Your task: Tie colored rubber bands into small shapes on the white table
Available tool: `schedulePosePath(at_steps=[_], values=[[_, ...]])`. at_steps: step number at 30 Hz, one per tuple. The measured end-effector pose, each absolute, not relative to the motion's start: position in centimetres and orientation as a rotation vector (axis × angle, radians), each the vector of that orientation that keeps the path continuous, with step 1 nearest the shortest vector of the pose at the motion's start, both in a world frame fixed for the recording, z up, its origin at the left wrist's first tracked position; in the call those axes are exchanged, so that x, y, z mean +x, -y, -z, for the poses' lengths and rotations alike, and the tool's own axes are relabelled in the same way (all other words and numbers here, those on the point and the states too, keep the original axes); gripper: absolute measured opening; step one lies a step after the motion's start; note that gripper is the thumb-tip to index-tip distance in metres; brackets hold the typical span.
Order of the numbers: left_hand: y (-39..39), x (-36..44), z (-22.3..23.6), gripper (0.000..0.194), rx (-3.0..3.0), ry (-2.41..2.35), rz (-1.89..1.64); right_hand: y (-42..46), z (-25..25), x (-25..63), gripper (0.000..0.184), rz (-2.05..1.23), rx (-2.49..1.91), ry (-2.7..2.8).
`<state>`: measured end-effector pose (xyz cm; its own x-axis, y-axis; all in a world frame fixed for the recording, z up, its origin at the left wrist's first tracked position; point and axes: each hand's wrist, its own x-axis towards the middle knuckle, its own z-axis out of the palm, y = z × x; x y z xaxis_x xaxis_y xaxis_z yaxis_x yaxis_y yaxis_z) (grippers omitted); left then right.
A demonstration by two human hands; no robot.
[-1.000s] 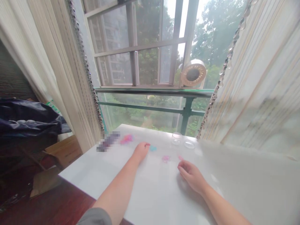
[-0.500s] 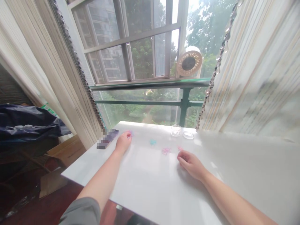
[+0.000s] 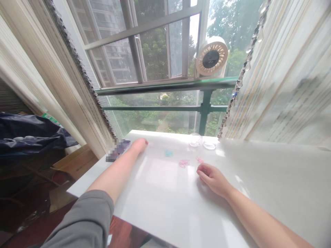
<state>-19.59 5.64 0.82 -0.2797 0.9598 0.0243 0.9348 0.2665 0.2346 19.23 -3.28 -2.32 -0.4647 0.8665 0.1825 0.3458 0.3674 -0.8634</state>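
My left hand (image 3: 139,144) reaches to the far left of the white table (image 3: 165,203), curled down over the spot beside a dark blurred flat object (image 3: 118,150); whatever lies under its fingers is hidden. Lying on the table with its fingers loosely curled, my right hand (image 3: 213,178) sits just below a small pink clip pile (image 3: 199,159). Another pink clip pile (image 3: 184,163) and a blue clip pile (image 3: 168,153) lie between the two hands.
A small clear glass jar (image 3: 194,140) and its lid (image 3: 209,144) stand at the table's far edge. A round white fan (image 3: 212,57) is fixed on the green window rail. Curtains hang on both sides. A dark bag (image 3: 31,132) lies left.
My left hand has moved left and away, from near the blue clips onto the pink pile by the dark object, now covering it. My right hand stayed nearly still.
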Motion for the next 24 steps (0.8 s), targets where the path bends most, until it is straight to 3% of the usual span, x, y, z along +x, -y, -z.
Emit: schedulePosePath(at_steps=[8,16,24], values=[[-5.9,-20.7,-1.0,0.031,1.756,-2.329,-0.369,3.2,2.3,19.3,0.015,-1.057,-1.091,1.993],[-4.9,-20.9,-2.6,0.024,1.747,-2.235,-0.787,3.3,2.2,19.3,0.016,-1.05,-1.051,2.021],[-3.2,-14.2,-3.2,0.036,1.759,-1.824,-1.096,3.3,2.2,19.0,0.016,-1.085,-1.02,1.961]])
